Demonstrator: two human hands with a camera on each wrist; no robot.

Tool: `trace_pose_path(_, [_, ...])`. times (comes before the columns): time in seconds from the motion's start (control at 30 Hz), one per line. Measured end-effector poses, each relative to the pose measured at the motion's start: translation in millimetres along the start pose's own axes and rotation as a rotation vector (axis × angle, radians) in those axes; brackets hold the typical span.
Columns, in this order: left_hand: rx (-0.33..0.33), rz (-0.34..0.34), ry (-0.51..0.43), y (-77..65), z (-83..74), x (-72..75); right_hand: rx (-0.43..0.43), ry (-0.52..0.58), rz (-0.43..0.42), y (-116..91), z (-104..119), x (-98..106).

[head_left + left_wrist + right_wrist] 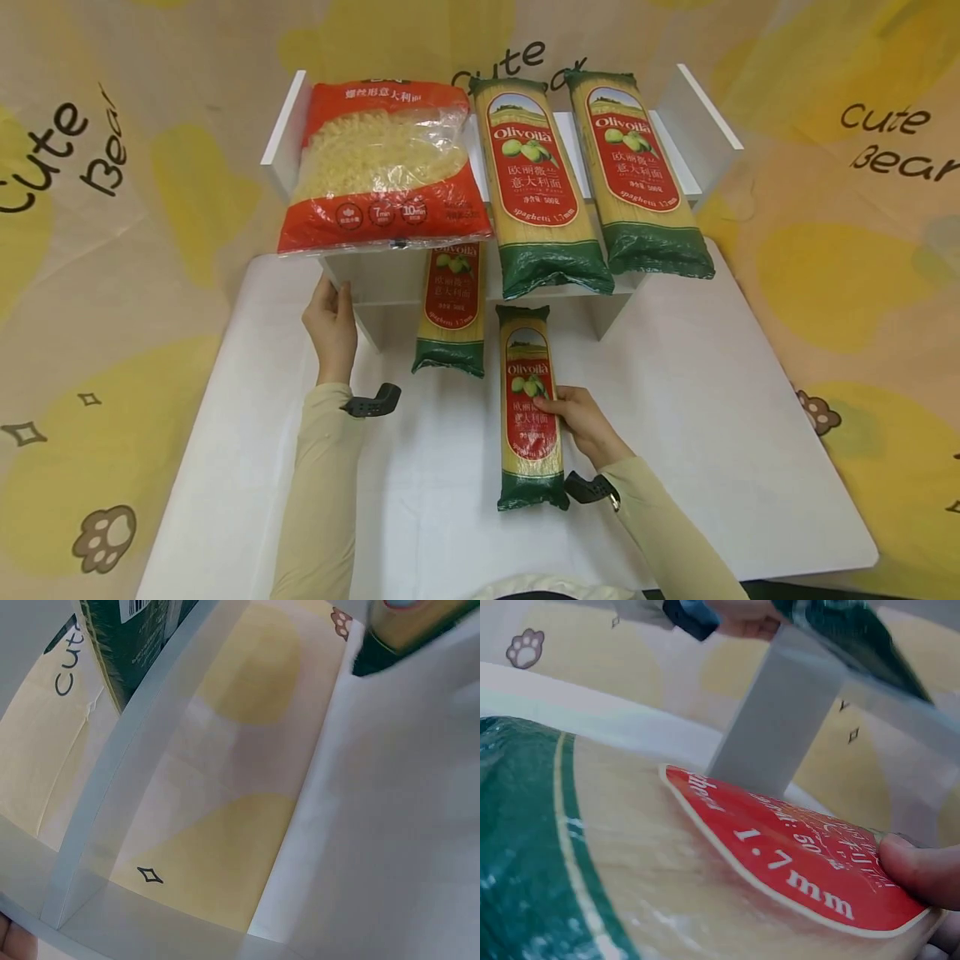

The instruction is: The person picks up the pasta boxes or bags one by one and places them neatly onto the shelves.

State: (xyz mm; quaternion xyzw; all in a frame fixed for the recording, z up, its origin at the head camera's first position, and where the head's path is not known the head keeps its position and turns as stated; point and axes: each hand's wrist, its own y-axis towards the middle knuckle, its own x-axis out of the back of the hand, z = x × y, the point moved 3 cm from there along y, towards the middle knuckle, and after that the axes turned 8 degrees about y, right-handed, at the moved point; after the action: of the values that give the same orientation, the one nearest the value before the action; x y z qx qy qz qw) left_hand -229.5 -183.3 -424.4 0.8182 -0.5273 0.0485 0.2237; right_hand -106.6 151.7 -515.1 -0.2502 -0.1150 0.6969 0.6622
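My right hand holds a spaghetti pack by its right edge, thumb on the red label. The pack has green ends and is in front of the shelf; in the right wrist view the spaghetti pack fills the lower part. My left hand grips the left side of the white shelf; only fingertips show in the left wrist view. Another spaghetti pack stands on the lower level, its top hidden by the upper board.
On the upper level lie a red bag of spiral pasta and two more spaghetti packs, one in the middle and one at right, their ends over the front edge. The shelf stands on a white table before a patterned yellow cloth.
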Motion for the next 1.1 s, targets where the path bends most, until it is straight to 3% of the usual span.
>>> trace_pose_path(0.5, [-0.035, -0.014, -0.046, 5.7, -5.3, -5.9, 0.072, -0.026, 0.093, -49, 24, 5])
trace_pose_path(0.7, [-0.029, -0.01, -0.033, 6.5, -7.0, -5.8, 0.085, 0.02, 0.18, -75, 34, 6])
trace_pose_path(0.87, [0.016, 0.018, 0.007, 1.2, -1.5, -2.2, 0.114, 0.065, 0.287, -97, 41, 4])
trace_pose_path(0.97, [0.037, 0.022, 0.031, -2.1, 1.5, 0.4, 0.137, 0.089, 0.33, -102, 47, 4])
trace_pose_path(1.1, [0.033, 0.017, 0.026, -2.6, 2.3, 0.8, 0.165, 0.089, 0.295, -96, 63, 5])
